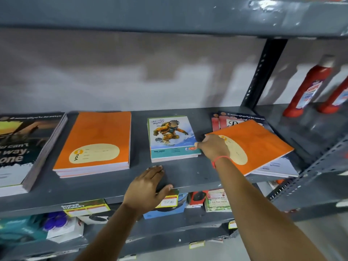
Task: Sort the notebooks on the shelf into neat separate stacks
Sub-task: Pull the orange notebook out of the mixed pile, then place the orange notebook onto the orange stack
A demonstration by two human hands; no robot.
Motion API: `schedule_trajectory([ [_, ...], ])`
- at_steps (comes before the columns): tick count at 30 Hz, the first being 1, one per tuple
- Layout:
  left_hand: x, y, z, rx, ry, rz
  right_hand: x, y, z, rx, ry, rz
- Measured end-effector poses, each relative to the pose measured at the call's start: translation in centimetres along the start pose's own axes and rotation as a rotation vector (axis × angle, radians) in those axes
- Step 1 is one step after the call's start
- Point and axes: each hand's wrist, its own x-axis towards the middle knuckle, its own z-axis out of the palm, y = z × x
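Note:
On the grey shelf (188, 172) lie separate stacks: a dark-covered stack (24, 147) at the far left, an orange stack (96, 142) beside it, and a small snowboarder-cover stack (171, 138) in the middle. At the right, a mixed pile (273, 166) holds red-and-dark notebooks (235, 119) underneath. My right hand (214, 147) grips the left edge of an orange notebook (258, 146), tilted on top of that pile. Flat on the shelf's front edge rests my left hand (148, 187), fingers apart, holding nothing.
Two red bottles (308, 87) stand on the neighbouring shelf to the right, past a slotted upright (263, 72). Another shelf board (169, 16) hangs close overhead. Price tags (86, 207) line the front edge, and boxed goods (216, 200) sit on the shelf below.

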Motion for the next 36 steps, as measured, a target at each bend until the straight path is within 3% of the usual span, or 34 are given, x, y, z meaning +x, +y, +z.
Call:
schedule_trajectory([
  [4, 3.1, 4.2, -1.7, -0.063, 0.222, 0.110, 0.1, 4.1, -2.5, -0.021, 0.271, 0.125],
  [7, 7.9, 9.2, -3.9, -0.166, 0.257, 0.145, -0.9, 7.7, -4.6, -0.014, 0.351, 0.331],
  [10, 13.7, 12.4, -4.7, -0.199, 0.057, 0.036, -2.1, 10.6, -5.4, 0.211, 0.353, 0.359],
  [12, 17.1, 13.5, -3.9, -0.085, -0.113, -0.022, -0.2, 13.8, -5.4, 0.469, 0.207, 0.401],
  [13, 18.4, 13.9, -3.3, -0.045, -0.176, -0.044, 0.1, 15.4, -5.8, 0.402, 0.280, 0.321],
  [14, 19.5, 14.5, -2.9, -0.039, -0.212, -0.061, -0.3, 15.8, -6.0, 0.471, 0.247, 0.350],
  [15, 20.1, 14.4, -2.6, -0.053, -0.245, -0.076, -1.6, 14.1, -6.2, 0.717, 0.026, 0.498],
  [19, 21.4, 14.4, -2.7, -0.083, -0.292, -0.099, -5.0, 11.5, -6.1, 1.090, 0.069, 0.618],
  [24, 22.0, 14.2, -4.3, -0.181, -0.413, -0.154, -5.1, 11.5, -6.4, 0.900, 0.178, 0.562],
  [29, 21.4, 13.1, -6.8, -0.573, -0.337, -0.289, -5.0, 9.8, -8.2, 0.830, 0.306, 0.406],
  [32, 19.3, 10.1, -9.3, -0.765, -0.235, -0.360, -5.3, 6.8, -8.7, 0.827, 0.241, 0.265],
  [36, 13.5, 2.4, -12.3, -0.843, -0.073, -0.503, -5.7, 0.8, -6.6, 0.818, 0.087, 0.046],
])
